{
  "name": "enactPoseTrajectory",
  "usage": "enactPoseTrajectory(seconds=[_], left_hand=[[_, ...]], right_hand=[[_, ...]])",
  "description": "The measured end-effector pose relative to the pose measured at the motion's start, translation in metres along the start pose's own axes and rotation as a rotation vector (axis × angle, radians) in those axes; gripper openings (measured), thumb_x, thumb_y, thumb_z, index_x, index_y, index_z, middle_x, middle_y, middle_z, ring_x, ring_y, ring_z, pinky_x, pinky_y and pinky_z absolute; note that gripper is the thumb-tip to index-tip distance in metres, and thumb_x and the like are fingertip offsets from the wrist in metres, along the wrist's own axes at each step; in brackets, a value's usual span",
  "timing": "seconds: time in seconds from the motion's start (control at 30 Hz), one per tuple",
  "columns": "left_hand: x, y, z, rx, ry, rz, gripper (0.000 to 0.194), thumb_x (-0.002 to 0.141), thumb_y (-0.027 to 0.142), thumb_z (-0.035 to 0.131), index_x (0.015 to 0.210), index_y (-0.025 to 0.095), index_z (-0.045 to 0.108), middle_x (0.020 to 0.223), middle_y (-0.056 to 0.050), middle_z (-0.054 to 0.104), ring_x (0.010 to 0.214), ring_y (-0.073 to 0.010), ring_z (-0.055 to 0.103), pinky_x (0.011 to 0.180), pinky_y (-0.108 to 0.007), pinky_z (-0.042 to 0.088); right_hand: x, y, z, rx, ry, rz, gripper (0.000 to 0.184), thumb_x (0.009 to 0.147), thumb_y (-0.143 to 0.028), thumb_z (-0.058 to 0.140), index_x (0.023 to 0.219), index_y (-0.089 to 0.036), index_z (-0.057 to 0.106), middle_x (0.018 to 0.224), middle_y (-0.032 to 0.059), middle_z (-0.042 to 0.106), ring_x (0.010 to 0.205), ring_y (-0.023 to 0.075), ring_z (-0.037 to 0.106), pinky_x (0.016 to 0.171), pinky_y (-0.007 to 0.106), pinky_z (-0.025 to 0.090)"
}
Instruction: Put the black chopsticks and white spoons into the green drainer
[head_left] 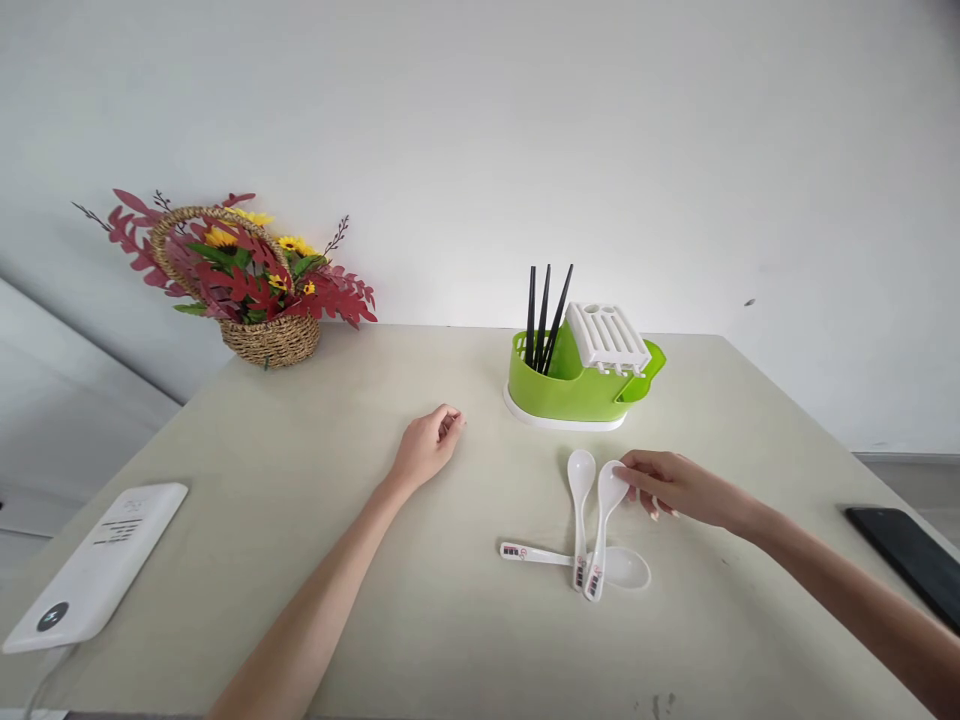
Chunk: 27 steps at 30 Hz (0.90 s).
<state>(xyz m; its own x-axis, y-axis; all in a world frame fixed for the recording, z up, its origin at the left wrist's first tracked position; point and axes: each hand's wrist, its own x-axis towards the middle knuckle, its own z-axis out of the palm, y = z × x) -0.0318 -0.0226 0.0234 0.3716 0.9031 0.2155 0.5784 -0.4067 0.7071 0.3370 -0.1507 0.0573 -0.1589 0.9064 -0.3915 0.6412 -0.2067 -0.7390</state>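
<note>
My right hand (664, 483) pinches the bowl edge of a white spoon (602, 525) between thumb and fingers. This spoon lies slanted, its printed handle end toward me. Just left of it is a second white spoon (579, 510), also bowl-away. Both handles cross over a third white spoon (628, 568), which lies sideways with its bowl to the right. My left hand (429, 443) rests on the table, fingers curled in a loose fist, with nothing seen in it. Behind the spoons stands a green utensil holder (555, 395) with black chopsticks (546, 325) upright in its left part.
The holder has a white slotted rack (609, 337) on top. A wicker basket (271, 340) of artificial flowers stands at the back left of the table (300, 480). A white corded device (97, 565) lies at the left edge, a black phone (904, 555) at the right edge.
</note>
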Motion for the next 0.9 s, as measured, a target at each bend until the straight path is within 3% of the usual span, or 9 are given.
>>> enactPoseTrajectory(seconds=[0.13, 0.23, 0.33, 0.47, 0.6, 0.7, 0.9], left_hand=[[-0.001, 0.002, -0.001, 0.019, -0.011, -0.005, 0.034, 0.104, 0.048, 0.045, 0.091, 0.023, 0.062, 0.078, 0.000, 0.070, 0.069, -0.0163, 0.062, 0.066, -0.027, 0.042], [-0.001, 0.002, -0.001, 0.044, -0.016, -0.002, 0.034, 0.105, 0.049, 0.044, 0.091, 0.023, 0.062, 0.076, 0.001, 0.068, 0.066, -0.0161, 0.060, 0.065, -0.028, 0.041], [0.000, -0.001, 0.001, 0.066, -0.024, 0.009, 0.034, 0.105, 0.048, 0.044, 0.091, 0.023, 0.062, 0.073, 0.001, 0.066, 0.063, -0.0157, 0.058, 0.064, -0.028, 0.040], [0.001, -0.005, 0.002, 0.092, -0.022, 0.018, 0.033, 0.106, 0.047, 0.044, 0.092, 0.023, 0.062, 0.072, 0.002, 0.066, 0.062, -0.0153, 0.058, 0.064, -0.028, 0.039], [0.000, -0.007, 0.003, 0.107, -0.017, 0.033, 0.031, 0.106, 0.046, 0.045, 0.092, 0.023, 0.062, 0.074, 0.001, 0.069, 0.062, -0.0151, 0.059, 0.064, -0.027, 0.039], [-0.001, -0.008, 0.003, 0.113, -0.017, 0.033, 0.031, 0.106, 0.045, 0.045, 0.093, 0.023, 0.063, 0.075, 0.001, 0.070, 0.062, -0.0148, 0.059, 0.064, -0.027, 0.039], [-0.002, -0.011, 0.004, 0.100, -0.021, 0.032, 0.032, 0.106, 0.046, 0.044, 0.094, 0.023, 0.064, 0.079, 0.000, 0.073, 0.064, -0.0152, 0.060, 0.064, -0.028, 0.039]], right_hand=[[-0.019, -0.021, -0.018, -0.065, 0.118, -0.030, 0.061, 0.095, -0.081, 0.047, 0.086, -0.022, 0.064, 0.081, 0.0047, 0.072, 0.065, 0.0155, 0.062, 0.061, 0.030, 0.047], [-0.037, -0.055, -0.034, -0.164, 0.272, -0.072, 0.060, 0.096, -0.081, 0.044, 0.090, -0.025, 0.065, 0.068, 0.0024, 0.066, 0.060, 0.0164, 0.057, 0.056, 0.030, 0.043], [-0.050, -0.098, -0.047, -0.283, 0.538, -0.131, 0.060, 0.097, -0.081, 0.041, 0.093, -0.026, 0.067, 0.067, 0.0021, 0.067, 0.048, 0.0146, 0.049, 0.051, 0.032, 0.039], [-0.046, -0.150, -0.063, -0.497, 0.932, -0.303, 0.046, 0.101, -0.069, 0.046, 0.095, -0.028, 0.066, 0.074, 0.0042, 0.073, 0.062, 0.0220, 0.066, 0.065, 0.036, 0.047], [-0.022, -0.182, -0.078, -0.712, 1.196, -0.398, 0.036, 0.105, -0.051, 0.042, 0.098, -0.026, 0.066, 0.087, 0.0079, 0.078, 0.067, 0.0226, 0.065, 0.063, 0.036, 0.041], [0.002, -0.192, -0.082, -0.881, 1.169, -0.315, 0.030, 0.105, -0.041, 0.042, 0.103, -0.024, 0.067, 0.088, 0.0066, 0.078, 0.064, 0.0199, 0.061, 0.060, 0.033, 0.032], [0.044, -0.201, -0.068, -1.117, 0.899, -0.222, 0.035, 0.105, -0.032, 0.036, 0.104, -0.020, 0.069, 0.085, 0.0085, 0.076, 0.061, 0.0191, 0.058, 0.060, 0.032, 0.024]])
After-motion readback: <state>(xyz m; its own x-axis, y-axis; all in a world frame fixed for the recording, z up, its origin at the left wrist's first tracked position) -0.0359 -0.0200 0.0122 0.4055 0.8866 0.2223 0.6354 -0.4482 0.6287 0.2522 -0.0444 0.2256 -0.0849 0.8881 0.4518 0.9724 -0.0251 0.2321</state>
